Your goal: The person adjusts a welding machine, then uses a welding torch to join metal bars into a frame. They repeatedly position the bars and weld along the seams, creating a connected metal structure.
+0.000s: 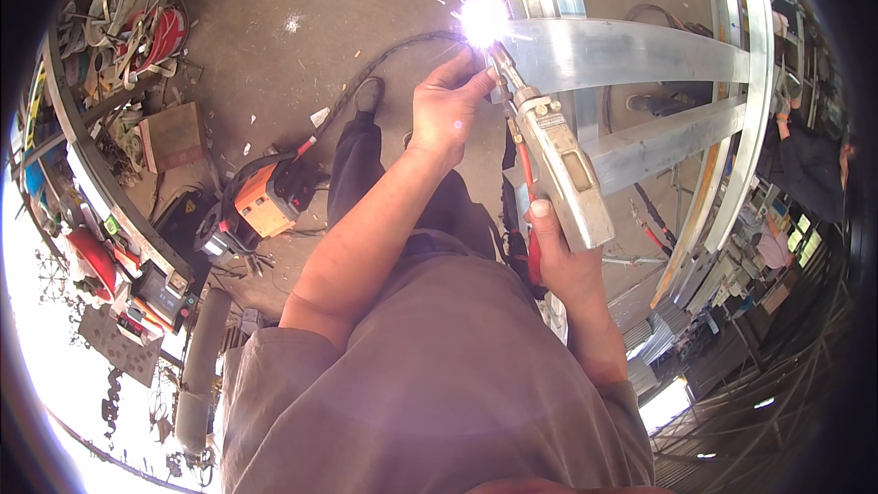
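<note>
In my right hand [569,265] is the rear of a silver handheld welding gun [562,151], its fingers wrapped round the grip below the boxy body. The gun's narrow nozzle points up to a bright arc with sparks [484,20]. That glare sits at the left end of a flat metal bar [631,53] of a frame and hides the joint. Close below the arc, my left hand [445,110] is closed, thumb and forefinger drawn together beside the nozzle. What they pinch, if anything, is lost in the glare. A red hose [525,160] runs along the gun.
Metal frame rails [752,101] stand at the right. A dark cable [366,69] curves across the floor from an orange machine [267,199] at my left. Scrap and tools crowd a rack [78,146] at far left. Another person [809,165] is at the far right.
</note>
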Demonstrator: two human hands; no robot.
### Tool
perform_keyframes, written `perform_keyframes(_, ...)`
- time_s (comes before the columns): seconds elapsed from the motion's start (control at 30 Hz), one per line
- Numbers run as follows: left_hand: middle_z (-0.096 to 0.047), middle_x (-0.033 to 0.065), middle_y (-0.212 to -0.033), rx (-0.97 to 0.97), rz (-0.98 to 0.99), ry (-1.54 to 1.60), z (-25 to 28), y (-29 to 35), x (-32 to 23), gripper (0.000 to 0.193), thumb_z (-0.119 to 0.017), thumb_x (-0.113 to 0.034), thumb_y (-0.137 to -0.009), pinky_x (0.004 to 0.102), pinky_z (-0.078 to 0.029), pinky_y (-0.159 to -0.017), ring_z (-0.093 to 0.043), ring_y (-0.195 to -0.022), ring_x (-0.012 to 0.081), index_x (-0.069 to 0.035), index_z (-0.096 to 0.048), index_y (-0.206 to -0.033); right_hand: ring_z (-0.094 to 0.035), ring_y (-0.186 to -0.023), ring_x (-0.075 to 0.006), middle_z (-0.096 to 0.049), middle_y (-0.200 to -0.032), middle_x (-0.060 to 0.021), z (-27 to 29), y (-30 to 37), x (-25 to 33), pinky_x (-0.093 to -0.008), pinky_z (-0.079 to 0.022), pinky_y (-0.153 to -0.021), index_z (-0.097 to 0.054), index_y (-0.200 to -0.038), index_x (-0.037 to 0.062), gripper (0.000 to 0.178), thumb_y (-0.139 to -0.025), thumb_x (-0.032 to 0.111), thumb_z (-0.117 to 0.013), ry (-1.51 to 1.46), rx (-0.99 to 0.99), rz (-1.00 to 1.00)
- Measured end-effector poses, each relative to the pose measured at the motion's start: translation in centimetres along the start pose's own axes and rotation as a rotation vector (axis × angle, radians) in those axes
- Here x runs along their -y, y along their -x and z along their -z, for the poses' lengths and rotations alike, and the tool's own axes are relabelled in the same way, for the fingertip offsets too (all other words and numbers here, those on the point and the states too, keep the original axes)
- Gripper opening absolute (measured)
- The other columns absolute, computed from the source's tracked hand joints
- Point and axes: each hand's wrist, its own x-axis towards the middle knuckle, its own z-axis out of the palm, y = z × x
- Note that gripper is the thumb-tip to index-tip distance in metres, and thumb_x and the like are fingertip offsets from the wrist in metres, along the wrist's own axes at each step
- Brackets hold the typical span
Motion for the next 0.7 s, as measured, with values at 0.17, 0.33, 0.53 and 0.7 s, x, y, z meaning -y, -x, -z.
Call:
perform_keyframes(0.17,-0.073,0.0096,-0.122,0.033,-0.023,0.021,-0.3,0.5,-0.6,0.045,-0.079,-0.007,-0.093,0.0323,-0.05,-0.101,-0.065,-0.11,0.0156,0.004,-0.067,-0.134,-0.068,-0.09,-0.0156,-0.071,-0.106,-0.0078,0.8,1.5,-0.5,-0.0315,-0.056,-0.079,-0.061,-0.132,-0.0012,0.037,-0.105,0.024,-0.064,-0.053,0.026,-0.034)
perform_keyframes(0.33,-0.071,0.0126,-0.125,0.009,-0.034,-0.007,-0.4,0.5,-0.4,0.048,-0.079,-0.009,-0.094,0.0337,-0.05,-0.102,-0.065,-0.112,0.0187,0.005,-0.063,-0.136,-0.064,-0.099,-0.0175,-0.065,-0.12,-0.0091,1.7,2.9,-1.2,-0.0337,-0.054,-0.087,-0.056,-0.138,-0.0001,0.043,-0.105,0.026,-0.064,-0.183,-0.001,-0.101)
perform_keyframes(0.53,-0.07,0.014,-0.126,0.034,-0.039,-0.024,-0.1,0.3,-0.2,0.061,-0.082,-0.013,-0.093,0.0342,-0.049,-0.102,-0.064,-0.115,0.0206,0.005,-0.053,-0.145,-0.066,-0.094,-0.0145,-0.067,-0.117,-0.0075,2.5,4.7,-2.7,-0.033,-0.056,-0.085,-0.061,-0.134,0.0006,0.035,-0.106,0.023,-0.062,-0.176,0.006,-0.11)
perform_keyframes(0.7,-0.062,0.0157,-0.138,0.097,0.04,0.063,1.0,-0.1,-0.3,0.064,-0.076,-0.017,-0.098,0.0385,-0.047,-0.11,-0.061,-0.124,0.0236,0.004,-0.045,-0.151,-0.064,-0.098,-0.0151,-0.065,-0.118,-0.0075,2.5,6.4,-3.0,-0.0331,-0.055,-0.088,-0.057,-0.137,0.0009,0.041,-0.105,0.025,-0.064,-0.243,0.029,-0.19)
